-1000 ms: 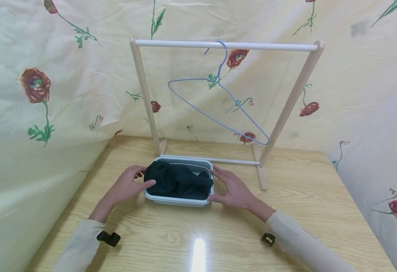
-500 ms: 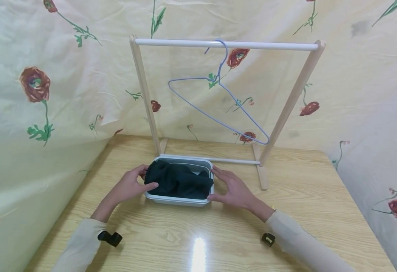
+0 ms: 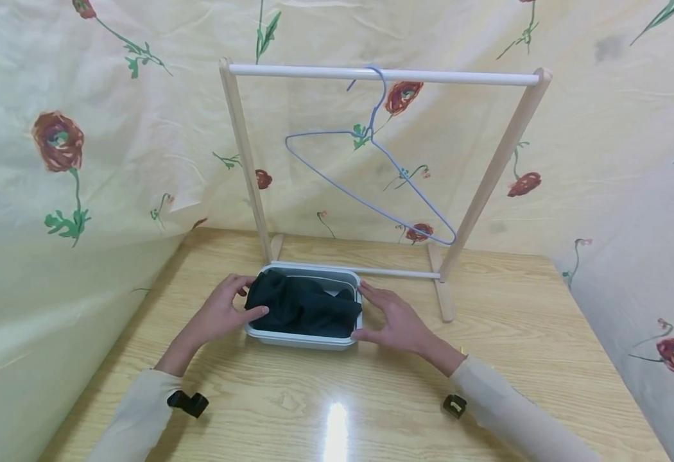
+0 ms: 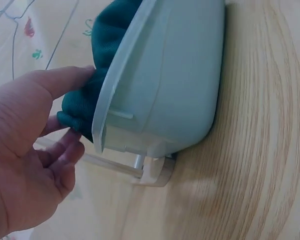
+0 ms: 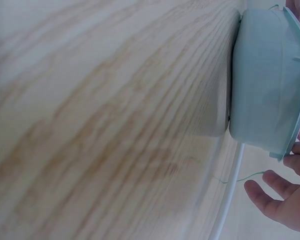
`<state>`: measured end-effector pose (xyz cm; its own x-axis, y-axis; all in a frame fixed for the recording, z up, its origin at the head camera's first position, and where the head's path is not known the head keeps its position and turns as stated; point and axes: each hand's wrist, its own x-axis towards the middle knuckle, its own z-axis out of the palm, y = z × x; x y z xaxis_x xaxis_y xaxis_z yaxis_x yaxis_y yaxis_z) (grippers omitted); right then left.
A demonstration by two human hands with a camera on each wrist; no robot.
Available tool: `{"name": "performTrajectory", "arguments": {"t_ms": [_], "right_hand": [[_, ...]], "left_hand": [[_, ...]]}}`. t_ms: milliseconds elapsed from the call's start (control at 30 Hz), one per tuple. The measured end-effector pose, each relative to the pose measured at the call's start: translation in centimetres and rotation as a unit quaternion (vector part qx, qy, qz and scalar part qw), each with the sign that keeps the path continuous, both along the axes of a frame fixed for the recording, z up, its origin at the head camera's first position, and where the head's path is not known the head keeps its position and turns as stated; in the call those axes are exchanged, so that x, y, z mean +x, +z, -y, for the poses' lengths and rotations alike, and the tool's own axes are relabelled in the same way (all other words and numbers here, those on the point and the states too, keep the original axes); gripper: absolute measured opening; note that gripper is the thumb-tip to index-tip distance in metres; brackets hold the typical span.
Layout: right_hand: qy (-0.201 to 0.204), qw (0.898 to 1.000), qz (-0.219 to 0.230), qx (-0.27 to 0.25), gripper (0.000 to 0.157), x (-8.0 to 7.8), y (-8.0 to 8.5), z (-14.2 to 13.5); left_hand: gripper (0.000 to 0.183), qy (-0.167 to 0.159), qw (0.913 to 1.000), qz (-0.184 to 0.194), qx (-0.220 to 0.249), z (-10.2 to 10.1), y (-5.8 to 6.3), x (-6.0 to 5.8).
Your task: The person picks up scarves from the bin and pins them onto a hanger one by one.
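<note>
A pale grey-green plastic basin [image 3: 304, 342] stands on the table with a bunched dark green cloth [image 3: 308, 310] in it. The cloth bulges over the basin's left end; its exact kind cannot be made out. My left hand [image 3: 221, 312] is at that end. In the left wrist view, its thumb lies on the cloth [image 4: 80, 102] and the forefinger is behind it, pinching the folded edge. At the opposite end my right hand [image 3: 397, 324] touches the rim with spread, mostly straight fingers. In the right wrist view, fingertips [image 5: 297, 162] meet the rim's corner.
Behind the basin rises a wooden rack with a white top rail [image 3: 314, 74]. A blue wire hanger [image 3: 371, 206] hangs from it, tilted down to the right. The rack's lower bar [image 3: 397, 273] runs just behind the basin. Flower-printed fabric [image 3: 158, 128] surrounds the wooden table [image 3: 244, 398].
The left hand has shifted slightly right, its thumb reaching a little further over the cloth. My right hand, the basin and the hanger look the same.
</note>
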<state>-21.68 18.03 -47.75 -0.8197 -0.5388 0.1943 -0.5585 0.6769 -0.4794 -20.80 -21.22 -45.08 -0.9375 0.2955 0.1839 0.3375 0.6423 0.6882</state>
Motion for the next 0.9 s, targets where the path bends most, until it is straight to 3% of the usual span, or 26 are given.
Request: {"name": "performTrajectory", "arguments": {"t_ms": [200, 367, 700, 900], "right_hand": [[-0.005, 1.000, 0.007, 0.004, 0.097, -0.1, 0.0, 0.0], [-0.001, 1.000, 0.008, 0.001, 0.098, 0.0, 0.1, 0.0], [0.004, 1.000, 0.006, -0.006, 0.097, 0.2, 0.3, 0.0], [0.002, 1.000, 0.011, -0.007, 0.097, 0.2, 0.4, 0.0]], "left_hand": [[0.074, 0.001, 0.9983, 0.002, -0.058, -0.2, 0.2, 0.2], [0.075, -0.005, 0.9980, 0.015, -0.061, -0.3, 0.3, 0.2], [0.059, -0.020, 0.9970, 0.053, 0.052, -0.8, 0.9, 0.1], [0.053, 0.008, 0.9927, 0.045, 0.112, -1.2, 2.0, 0.2]]}}
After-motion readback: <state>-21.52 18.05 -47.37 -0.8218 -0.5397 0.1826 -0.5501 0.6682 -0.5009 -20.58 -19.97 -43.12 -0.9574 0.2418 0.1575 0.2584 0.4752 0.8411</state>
